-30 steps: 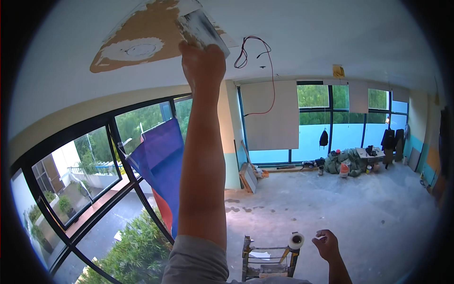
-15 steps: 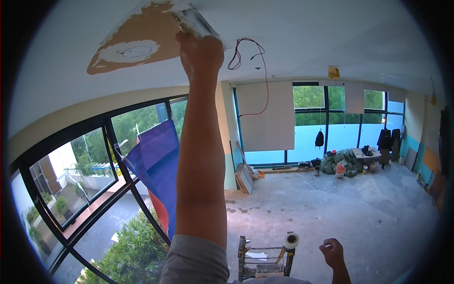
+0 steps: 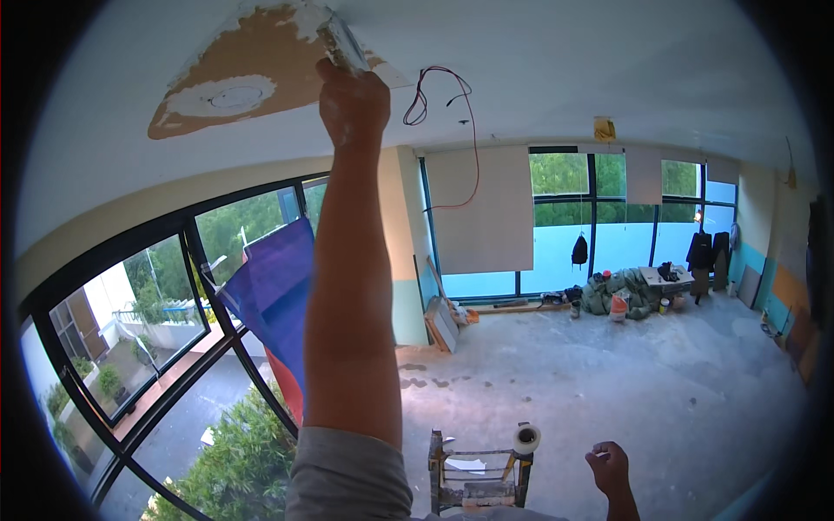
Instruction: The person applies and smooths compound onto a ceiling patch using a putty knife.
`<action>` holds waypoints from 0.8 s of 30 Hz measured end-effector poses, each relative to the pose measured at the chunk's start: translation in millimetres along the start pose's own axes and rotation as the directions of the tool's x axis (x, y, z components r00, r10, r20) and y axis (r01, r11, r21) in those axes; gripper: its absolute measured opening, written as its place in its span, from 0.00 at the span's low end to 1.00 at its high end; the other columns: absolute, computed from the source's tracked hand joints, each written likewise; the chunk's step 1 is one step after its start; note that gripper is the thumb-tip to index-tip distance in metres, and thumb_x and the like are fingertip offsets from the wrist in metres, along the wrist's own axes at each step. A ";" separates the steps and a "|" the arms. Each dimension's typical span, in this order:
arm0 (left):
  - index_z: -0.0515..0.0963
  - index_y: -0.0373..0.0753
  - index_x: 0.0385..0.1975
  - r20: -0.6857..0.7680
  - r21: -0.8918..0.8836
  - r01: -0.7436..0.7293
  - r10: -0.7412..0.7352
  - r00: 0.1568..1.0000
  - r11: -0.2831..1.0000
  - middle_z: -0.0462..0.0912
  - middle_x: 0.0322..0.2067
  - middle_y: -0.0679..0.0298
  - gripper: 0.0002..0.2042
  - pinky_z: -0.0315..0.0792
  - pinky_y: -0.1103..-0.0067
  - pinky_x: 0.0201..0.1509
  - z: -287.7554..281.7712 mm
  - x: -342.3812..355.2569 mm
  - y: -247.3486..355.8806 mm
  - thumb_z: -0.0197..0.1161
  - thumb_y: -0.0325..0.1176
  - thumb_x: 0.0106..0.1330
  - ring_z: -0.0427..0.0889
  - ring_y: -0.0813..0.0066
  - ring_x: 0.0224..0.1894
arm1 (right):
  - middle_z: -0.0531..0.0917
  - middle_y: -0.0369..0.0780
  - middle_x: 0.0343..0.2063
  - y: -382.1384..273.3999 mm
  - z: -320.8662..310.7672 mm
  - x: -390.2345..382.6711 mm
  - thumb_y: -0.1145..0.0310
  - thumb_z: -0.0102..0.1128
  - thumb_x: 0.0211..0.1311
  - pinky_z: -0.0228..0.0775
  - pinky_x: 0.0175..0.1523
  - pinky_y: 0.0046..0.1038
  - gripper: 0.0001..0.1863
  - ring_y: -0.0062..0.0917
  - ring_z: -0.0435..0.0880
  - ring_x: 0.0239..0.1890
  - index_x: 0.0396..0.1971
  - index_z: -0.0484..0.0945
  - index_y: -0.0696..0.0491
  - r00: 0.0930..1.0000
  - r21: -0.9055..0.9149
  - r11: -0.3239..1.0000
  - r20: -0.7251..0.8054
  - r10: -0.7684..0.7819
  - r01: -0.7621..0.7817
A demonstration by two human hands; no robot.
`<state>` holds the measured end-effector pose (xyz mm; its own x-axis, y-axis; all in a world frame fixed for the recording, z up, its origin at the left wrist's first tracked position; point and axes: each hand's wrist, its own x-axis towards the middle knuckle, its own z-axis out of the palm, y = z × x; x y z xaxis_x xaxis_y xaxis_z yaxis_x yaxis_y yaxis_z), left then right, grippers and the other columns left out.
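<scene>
My left hand point(image 3: 354, 108) is raised overhead, shut on the handle of a wide, putty-smeared scraper point(image 3: 346, 43). The blade lies at the right part of a tan ceiling patch point(image 3: 204, 74) with white, rough edges and a white oval area around a round outline. My right hand point(image 3: 609, 464) is low at the lower right, its fingers curled; whatever they may hold is too small to make out. Just left of it stands a worn stepladder point(image 3: 476, 499), with a roll of clear or white tape point(image 3: 535, 440) on its top right.
Red-and-black cable point(image 3: 473, 156) hangs beside the patch. Tall windows point(image 3: 156, 252), one hung with a purple-and-red cloth point(image 3: 274, 278), line the left. Across the dusty floor point(image 3: 660, 382) are leaning boards point(image 3: 439, 323), green bundles point(image 3: 621, 295), a small table point(image 3: 673, 276) and hanging dark clothes point(image 3: 702, 256).
My left hand and the scraper have shifted a little left along the patch, the blade turning more end-on. The whole view has drifted slightly left. My right hand has dropped a little.
</scene>
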<state>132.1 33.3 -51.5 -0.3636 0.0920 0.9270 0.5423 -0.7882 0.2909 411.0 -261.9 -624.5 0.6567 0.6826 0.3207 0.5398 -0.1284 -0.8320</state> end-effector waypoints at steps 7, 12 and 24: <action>0.63 0.22 0.50 0.053 -0.059 0.111 -0.108 0.993 0.992 0.76 0.43 0.34 0.24 0.71 0.62 0.53 -30.0 -5.0 -5.8 0.53 0.36 0.58 0.77 0.38 0.47 | 0.81 0.41 0.29 3.4 2.1 -3.6 0.68 0.67 0.48 0.71 0.29 0.25 0.12 0.23 0.79 0.22 0.30 0.78 0.59 1.000 0.032 0.999 -0.025 -0.005 0.006; 0.62 0.21 0.51 0.016 -0.119 0.179 -0.178 0.984 0.977 0.76 0.43 0.33 0.25 0.71 0.61 0.53 -26.8 -8.4 0.7 0.51 0.37 0.59 0.77 0.38 0.46 | 0.82 0.41 0.29 -6.3 5.1 -5.2 0.68 0.67 0.48 0.71 0.29 0.25 0.12 0.23 0.79 0.22 0.29 0.78 0.59 1.000 0.020 1.000 -0.015 0.004 -0.004; 0.52 0.24 0.53 0.045 -0.116 0.194 -0.190 0.981 0.974 0.74 0.43 0.32 0.25 0.71 0.58 0.51 -11.5 -15.0 16.6 0.48 0.33 0.61 0.76 0.36 0.46 | 0.82 0.42 0.26 18.2 10.0 -11.6 0.67 0.68 0.46 0.72 0.31 0.27 0.13 0.26 0.80 0.24 0.28 0.78 0.59 0.997 -0.021 0.998 -0.063 0.051 -0.052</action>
<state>137.8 11.8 -63.2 -0.4259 0.2672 0.8644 0.3701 -0.8203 0.4359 407.9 -264.9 -647.9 0.7150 0.6288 0.3056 0.5158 -0.1793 -0.8378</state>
